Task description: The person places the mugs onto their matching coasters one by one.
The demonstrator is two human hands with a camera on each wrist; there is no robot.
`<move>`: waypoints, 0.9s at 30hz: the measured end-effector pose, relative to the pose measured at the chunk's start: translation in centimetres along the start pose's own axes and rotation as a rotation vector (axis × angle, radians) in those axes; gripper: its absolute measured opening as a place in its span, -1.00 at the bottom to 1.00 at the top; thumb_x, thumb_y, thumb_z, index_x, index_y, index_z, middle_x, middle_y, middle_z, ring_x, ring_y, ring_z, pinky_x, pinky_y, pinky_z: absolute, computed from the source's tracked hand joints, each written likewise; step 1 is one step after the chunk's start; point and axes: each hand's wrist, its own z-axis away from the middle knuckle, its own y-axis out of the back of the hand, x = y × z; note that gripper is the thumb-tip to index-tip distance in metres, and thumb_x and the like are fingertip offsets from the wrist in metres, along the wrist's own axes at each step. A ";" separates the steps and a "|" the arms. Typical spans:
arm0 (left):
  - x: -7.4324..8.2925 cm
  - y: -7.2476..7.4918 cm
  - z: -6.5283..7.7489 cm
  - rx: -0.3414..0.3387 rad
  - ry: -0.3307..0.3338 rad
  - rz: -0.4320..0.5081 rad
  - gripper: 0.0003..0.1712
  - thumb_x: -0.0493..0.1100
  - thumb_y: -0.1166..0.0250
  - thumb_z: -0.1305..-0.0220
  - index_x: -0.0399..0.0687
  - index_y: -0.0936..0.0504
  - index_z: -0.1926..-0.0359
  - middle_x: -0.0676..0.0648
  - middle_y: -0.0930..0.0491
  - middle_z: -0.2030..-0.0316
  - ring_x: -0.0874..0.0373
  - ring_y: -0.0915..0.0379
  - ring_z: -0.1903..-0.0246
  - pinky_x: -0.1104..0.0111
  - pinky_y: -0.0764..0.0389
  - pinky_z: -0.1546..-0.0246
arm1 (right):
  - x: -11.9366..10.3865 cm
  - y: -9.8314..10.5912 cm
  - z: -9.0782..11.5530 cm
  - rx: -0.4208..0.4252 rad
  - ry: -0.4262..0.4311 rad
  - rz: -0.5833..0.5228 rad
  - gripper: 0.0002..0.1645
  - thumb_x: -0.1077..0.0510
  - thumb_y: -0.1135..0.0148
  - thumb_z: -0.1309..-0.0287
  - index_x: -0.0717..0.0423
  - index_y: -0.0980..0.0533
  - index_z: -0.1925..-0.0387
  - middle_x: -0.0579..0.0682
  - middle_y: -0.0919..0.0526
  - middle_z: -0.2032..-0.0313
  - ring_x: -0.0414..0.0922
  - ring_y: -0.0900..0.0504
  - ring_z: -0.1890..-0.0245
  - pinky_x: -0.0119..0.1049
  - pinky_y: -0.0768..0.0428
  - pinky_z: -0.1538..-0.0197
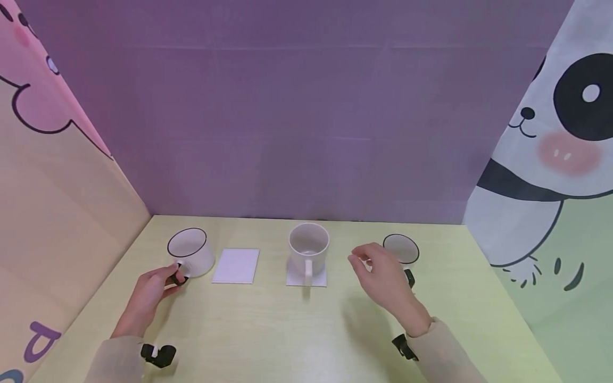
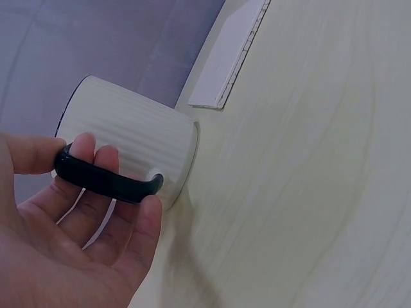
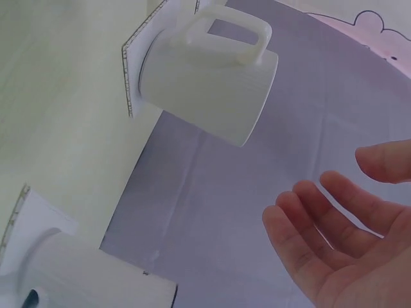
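Note:
At the left of the table, my left hand (image 1: pixel 152 290) grips the black handle (image 2: pixel 106 181) of a white ribbed mug (image 1: pixel 198 260) with a dark rim; whether its base touches the table cannot be told. My right hand (image 1: pixel 383 274) is raised with loosely bent fingers, holding nothing. Partly hidden behind it is another white mug (image 1: pixel 401 249) with a dark rim; the right wrist view shows this mug (image 3: pixel 103 276) on a white square pad. A plain white mug (image 1: pixel 308 247) stands in the middle on a white square pad (image 1: pixel 292 279), its handle facing me.
Between the left mug and the middle one lies a bare white square pad (image 1: pixel 236 266). The pale wooden table (image 1: pixel 268 330) meets a purple cloth wall (image 1: pixel 306 117) behind. Printed cartoon panels, including a panda (image 1: pixel 541 175), flank it on both sides.

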 end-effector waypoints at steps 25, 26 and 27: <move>0.1 0.1 0.0 -0.017 0.017 -0.026 -0.43 0.07 0.05 -0.46 -0.44 -0.52 0.15 0.02 -0.51 0.27 0.28 -0.47 0.21 0.45 -0.57 0.14 | -2.6 -0.7 -1.6 -0.034 0.086 0.001 -0.81 0.10 -0.20 -0.21 0.07 -0.62 0.18 -0.13 -0.63 0.22 -0.15 -0.59 0.24 -0.24 -0.56 0.14; 0.1 0.1 0.0 -0.017 0.015 -0.023 -0.44 0.07 0.05 -0.45 -0.43 -0.52 0.15 0.03 -0.51 0.28 0.28 -0.47 0.22 0.44 -0.57 0.15 | -2.6 -0.7 -1.6 -0.034 0.091 0.003 -0.81 0.10 -0.19 -0.21 0.06 -0.62 0.18 -0.13 -0.63 0.22 -0.16 -0.59 0.24 -0.24 -0.56 0.14; 0.2 0.1 0.0 -0.018 0.013 -0.021 -0.44 0.07 0.04 -0.45 -0.43 -0.52 0.16 0.03 -0.52 0.29 0.28 -0.47 0.22 0.44 -0.57 0.15 | -2.7 -0.8 -1.7 -0.034 0.096 0.006 -0.80 0.09 -0.19 -0.21 0.06 -0.61 0.18 -0.13 -0.63 0.21 -0.17 -0.58 0.24 -0.24 -0.56 0.15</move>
